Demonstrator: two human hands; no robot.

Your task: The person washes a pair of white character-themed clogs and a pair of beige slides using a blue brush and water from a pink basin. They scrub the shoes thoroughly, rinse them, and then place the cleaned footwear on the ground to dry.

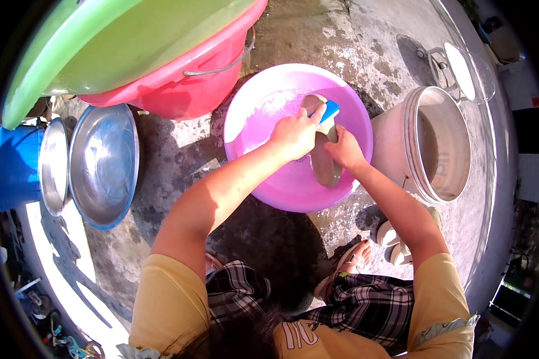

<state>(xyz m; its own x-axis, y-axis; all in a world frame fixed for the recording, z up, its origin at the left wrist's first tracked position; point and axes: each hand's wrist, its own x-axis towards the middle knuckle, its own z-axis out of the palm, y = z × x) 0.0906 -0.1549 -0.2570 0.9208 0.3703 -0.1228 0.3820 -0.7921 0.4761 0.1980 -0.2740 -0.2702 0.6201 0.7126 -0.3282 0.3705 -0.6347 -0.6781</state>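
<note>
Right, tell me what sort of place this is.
Probably an outdoor yard or washing area: sunlit concrete floor, a pink basin with water, and a pale bucket beside it.

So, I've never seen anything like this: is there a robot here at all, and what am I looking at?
No robot, just a person's two bare hands. The single picture comes from a wide fisheye camera worn on the head, looking down, so straight edges bend near its rim. Inside a pink basin, the left hand holds a blue tool, perhaps a brush, at a greyish-brown slipper that the right hand grips. On the ground, a whitish bucket sits to the right; a red bucket and a green tub show at upper left.
</note>
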